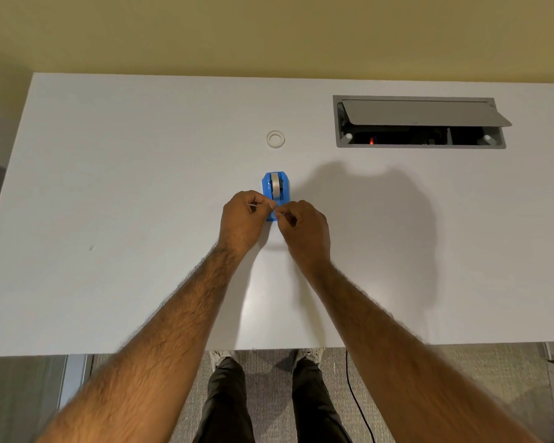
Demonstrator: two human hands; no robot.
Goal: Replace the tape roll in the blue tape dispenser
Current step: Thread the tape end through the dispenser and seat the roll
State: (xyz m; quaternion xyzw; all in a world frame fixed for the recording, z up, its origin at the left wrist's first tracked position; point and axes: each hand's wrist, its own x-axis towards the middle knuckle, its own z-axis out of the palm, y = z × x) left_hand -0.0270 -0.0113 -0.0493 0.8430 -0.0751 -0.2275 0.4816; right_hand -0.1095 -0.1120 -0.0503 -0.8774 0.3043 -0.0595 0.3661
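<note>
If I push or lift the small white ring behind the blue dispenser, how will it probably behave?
The white ring lies flat on the desk, so a push would probably slide it, not roll it. It looks thin and hollow, so likely very light. Set on edge, it could roll away.

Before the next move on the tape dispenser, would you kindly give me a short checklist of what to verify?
1. Roll seated in the blue tape dispenser: ok.
2. Dispenser standing flat on the desk: ok.
3. Tape end in the grip of the left hand and right hand: cannot tell, too small to see.
4. Tape laid over the cutter: cannot tell, the hands hide it.
5. Loose ring lying apart, beyond the dispenser: ok.
</note>
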